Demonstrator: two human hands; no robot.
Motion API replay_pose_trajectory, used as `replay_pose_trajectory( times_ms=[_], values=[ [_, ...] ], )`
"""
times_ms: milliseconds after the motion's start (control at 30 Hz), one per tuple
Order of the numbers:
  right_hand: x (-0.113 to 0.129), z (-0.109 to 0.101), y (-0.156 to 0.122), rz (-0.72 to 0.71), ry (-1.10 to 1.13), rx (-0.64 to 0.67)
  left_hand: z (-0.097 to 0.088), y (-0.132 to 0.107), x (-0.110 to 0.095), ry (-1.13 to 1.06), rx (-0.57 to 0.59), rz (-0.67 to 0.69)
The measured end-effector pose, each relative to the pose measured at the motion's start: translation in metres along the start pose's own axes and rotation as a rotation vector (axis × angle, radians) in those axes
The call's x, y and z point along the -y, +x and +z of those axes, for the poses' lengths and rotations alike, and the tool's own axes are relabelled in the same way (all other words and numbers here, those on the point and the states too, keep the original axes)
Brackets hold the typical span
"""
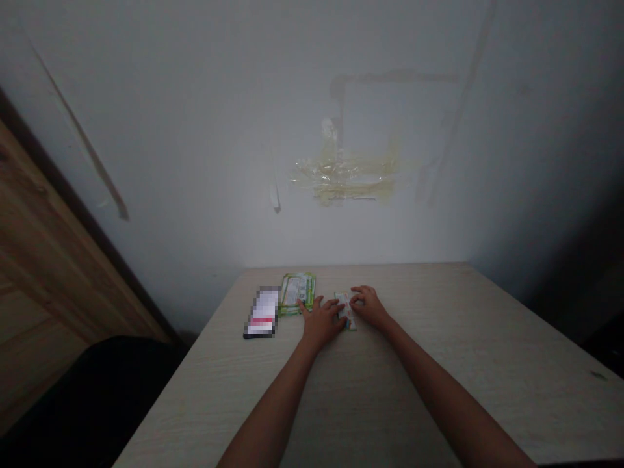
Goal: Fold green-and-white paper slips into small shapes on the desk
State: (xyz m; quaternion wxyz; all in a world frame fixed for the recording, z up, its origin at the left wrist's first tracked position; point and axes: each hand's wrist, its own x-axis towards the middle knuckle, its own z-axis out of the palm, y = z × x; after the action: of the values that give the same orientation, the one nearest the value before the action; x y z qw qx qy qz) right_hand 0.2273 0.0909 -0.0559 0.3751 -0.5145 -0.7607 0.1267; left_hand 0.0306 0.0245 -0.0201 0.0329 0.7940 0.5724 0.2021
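A narrow printed card (347,314), pale with a greenish edge, lies on the table between my two hands. My left hand (322,322) rests flat with fingers spread. Its fingertips reach the card's left side, while its thumb side is not clearly visible. From the right, my right hand (371,308) has its fingers curled in a pinch at the card's right edge. Beyond my left hand is a stack of green-and-white printed packets or cards (297,292), partly touched by an outstretched finger.
A phone with a blurred-out screen (263,313) lies left of the green stack. The pale wooden table (439,364) meets a white wall (205,143) with peeling clear tape (341,172). A dark object (92,396) and wooden panel (49,247) stand at the left.
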Motion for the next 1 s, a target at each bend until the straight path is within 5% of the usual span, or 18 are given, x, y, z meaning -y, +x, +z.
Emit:
replay_pose_trajectory(
  times_ms=[1000],
  values=[
    [0.022, -0.022, -0.040, -0.129, 0.060, 0.089, 0.003, 0.000, 0.002, 0.007, -0.008, 0.000]
  ],
)
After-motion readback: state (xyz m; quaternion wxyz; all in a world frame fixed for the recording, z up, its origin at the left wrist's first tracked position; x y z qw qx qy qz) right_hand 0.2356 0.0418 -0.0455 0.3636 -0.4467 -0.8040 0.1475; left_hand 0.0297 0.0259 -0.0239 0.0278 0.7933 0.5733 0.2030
